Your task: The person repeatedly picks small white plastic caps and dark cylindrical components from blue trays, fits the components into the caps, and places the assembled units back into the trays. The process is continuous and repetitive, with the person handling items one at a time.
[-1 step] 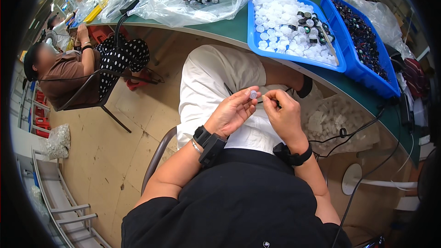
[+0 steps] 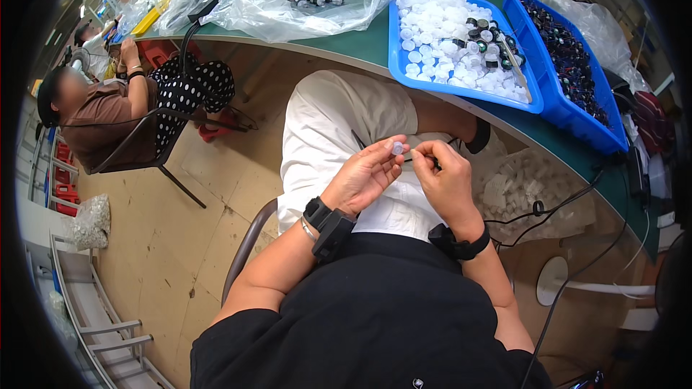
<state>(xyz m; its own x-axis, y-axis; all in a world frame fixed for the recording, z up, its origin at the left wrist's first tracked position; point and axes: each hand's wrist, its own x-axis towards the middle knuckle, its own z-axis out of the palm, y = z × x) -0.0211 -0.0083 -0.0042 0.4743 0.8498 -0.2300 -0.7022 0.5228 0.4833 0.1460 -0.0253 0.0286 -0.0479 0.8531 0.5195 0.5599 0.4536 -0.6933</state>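
Over my lap, my left hand (image 2: pixel 367 179) is palm up and pinches a small translucent round plastic cap (image 2: pixel 397 148) between thumb and fingertips. Close beside it on the right, my right hand (image 2: pixel 445 176) is closed, with thumb and index finger pressed together near the cap. Something thin and dark shows under the right fingers, too small to name. Beyond my knee, on the green table, a blue tray (image 2: pixel 468 98) holds many similar whitish caps (image 2: pixel 432 25), with black-rimmed round pieces (image 2: pixel 490 39) heaped at its right side.
A deeper blue bin (image 2: pixel 577 128) of small dark parts stands right of the tray. Clear plastic bags (image 2: pixel 252 7) lie on the table (image 2: pixel 360 47). Black cables (image 2: pixel 555 209) hang at the right. A seated person (image 2: pixel 108 108) works at the left.
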